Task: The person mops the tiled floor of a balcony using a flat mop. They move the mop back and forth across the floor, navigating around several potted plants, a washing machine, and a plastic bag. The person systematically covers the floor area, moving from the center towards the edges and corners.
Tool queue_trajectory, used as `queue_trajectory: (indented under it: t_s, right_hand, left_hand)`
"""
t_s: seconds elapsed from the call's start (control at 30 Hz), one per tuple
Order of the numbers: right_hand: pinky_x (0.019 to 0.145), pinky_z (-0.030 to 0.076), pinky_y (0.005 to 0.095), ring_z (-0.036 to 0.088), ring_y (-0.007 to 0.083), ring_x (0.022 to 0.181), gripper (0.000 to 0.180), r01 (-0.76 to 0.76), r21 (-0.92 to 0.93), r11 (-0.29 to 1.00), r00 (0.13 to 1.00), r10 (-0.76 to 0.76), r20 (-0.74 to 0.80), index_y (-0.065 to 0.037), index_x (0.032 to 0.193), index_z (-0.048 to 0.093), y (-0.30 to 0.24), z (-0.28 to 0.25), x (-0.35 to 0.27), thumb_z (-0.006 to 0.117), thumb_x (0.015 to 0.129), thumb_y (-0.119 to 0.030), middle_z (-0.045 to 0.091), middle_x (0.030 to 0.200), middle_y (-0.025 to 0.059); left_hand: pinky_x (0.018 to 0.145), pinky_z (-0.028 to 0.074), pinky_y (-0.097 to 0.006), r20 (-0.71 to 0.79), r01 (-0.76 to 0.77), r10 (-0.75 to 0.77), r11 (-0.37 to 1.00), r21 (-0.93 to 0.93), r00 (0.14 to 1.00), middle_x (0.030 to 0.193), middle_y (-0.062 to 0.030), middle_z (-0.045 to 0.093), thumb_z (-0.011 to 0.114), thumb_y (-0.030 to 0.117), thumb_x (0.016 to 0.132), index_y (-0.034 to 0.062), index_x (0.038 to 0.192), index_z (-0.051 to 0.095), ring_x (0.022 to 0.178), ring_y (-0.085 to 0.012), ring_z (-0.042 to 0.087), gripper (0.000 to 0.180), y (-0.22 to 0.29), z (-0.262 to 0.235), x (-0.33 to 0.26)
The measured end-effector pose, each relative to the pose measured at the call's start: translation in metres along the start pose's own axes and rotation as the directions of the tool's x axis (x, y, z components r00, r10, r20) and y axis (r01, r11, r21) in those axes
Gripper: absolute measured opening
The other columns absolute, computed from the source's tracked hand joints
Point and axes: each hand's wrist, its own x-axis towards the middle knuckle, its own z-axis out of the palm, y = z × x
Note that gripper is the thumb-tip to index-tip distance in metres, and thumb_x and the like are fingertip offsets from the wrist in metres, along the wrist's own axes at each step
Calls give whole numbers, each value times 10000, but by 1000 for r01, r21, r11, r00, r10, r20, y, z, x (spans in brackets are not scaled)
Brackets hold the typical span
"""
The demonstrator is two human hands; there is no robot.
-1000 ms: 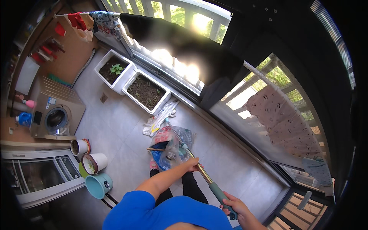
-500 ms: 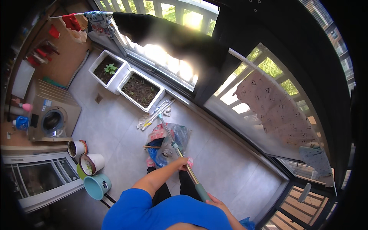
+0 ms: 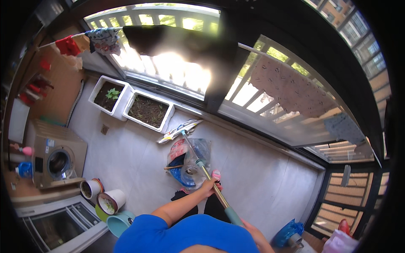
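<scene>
Both of my hands hold a mop (image 3: 222, 200) by its long pole, which slants up and away to the left. My left hand (image 3: 209, 187) is wrapped round the metal middle of the pole. Lower down, my right hand (image 3: 253, 234) closes on the grey-green grip, its fingers partly hidden. The flat mop head, under a crumpled white and silvery cover (image 3: 180, 131), lies on the floor near the window wall. Beneath the pole, close in front of my feet, is a clear plastic bag (image 3: 202, 148) with red and blue things and a stick-like piece.
Two white planters (image 3: 145, 125) line the window wall. A washing machine (image 3: 59, 158), flower pots (image 3: 113, 200) and a teal bucket (image 3: 119, 223) stand left. Laundry, including a pink cloth (image 3: 291, 88), hangs from a rod. A blue bag (image 3: 288, 232) lies at the lower right.
The mop head has shifted rightward, farther from the planters. Both hands keep their hold on the pole. My view has tilted, bringing the blue bag at lower right further into sight.
</scene>
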Motion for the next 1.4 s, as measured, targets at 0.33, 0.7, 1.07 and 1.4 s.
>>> queue_trajectory:
  t_s: [0.33, 0.7, 1.07, 1.4]
  right_hand:
    - [441, 351, 191, 373, 104, 525, 582, -1, 581, 814, 993, -67, 96, -202, 1290, 123, 97, 15, 4, 452, 818, -112, 441, 738, 123]
    - [434, 342, 182, 356, 106, 523, 493, 171, 922, 348, 959, -274, -74, -221, 1235, 224, 246, -58, -23, 452, 813, -107, 415, 747, 131]
    - [632, 415, 235, 497, 134, 746, 473, 486, 392, 781, 788, -198, -583, -79, 1211, 362, 380, -101, -154, 518, 769, -140, 519, 868, 8]
    - [406, 370, 217, 446, 117, 467, 565, 401, 570, 717, 914, -351, -201, -131, 1261, 259, 316, -195, -99, 530, 767, -88, 507, 711, 96]
  left_hand:
    - [484, 476, -391, -98, 153, -122, 891, 427, 988, 634, -106, 412, 425, 68, 744, -11, 842, 335, 542, -240, 491, 155, -18, -34, 18]
    - [496, 496, -411, -186, 321, -331, 420, 849, 925, 661, -135, 459, 396, 82, 743, -49, 913, 334, 542, -253, 531, 223, -196, -9, 25]
    - [584, 503, -423, -202, 485, -610, 342, 805, 766, 674, -147, 500, 438, 124, 783, -39, 892, 359, 622, -282, 563, 212, -363, -66, -69]
    - [624, 496, -456, -49, 204, -274, 572, 795, 960, 796, -183, 489, 443, 161, 800, -50, 902, 358, 653, -294, 554, 249, -320, -1, -19]
